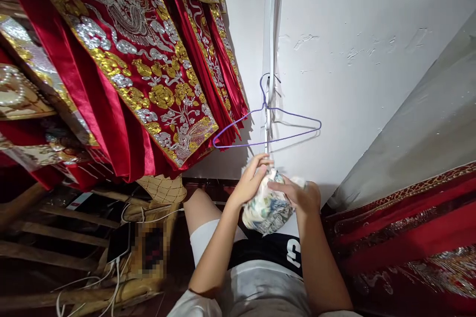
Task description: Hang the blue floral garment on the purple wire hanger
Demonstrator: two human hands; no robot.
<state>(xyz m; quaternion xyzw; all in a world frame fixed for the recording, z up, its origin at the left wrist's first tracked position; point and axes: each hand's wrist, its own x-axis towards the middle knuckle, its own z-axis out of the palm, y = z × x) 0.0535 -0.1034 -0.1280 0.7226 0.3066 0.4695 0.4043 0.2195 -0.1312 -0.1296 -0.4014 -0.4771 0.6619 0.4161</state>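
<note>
A bunched-up cloth (pixel 266 210), white with green, blue and grey patterning, is held above my lap in the head view. At its upper left, my left hand (pixel 251 183) holds it with bent fingers, the thumb along the near side. My right hand (pixel 301 197) grips the cloth from the right, thumb lying across the top and other fingers partly hidden behind it. Just beyond my hands, an unfilled purple clothes hanger (pixel 267 126) hangs by its hook against the wall.
Red garments with gold and silver sequins (pixel 163 74) hang at the left. More red fabric (pixel 420 242) is at the lower right. A wooden chair or rack (pixel 67 225) stands low left, bearing a dark phone (pixel 119 242) and white cables. A white strip (pixel 272 20) runs along the wall.
</note>
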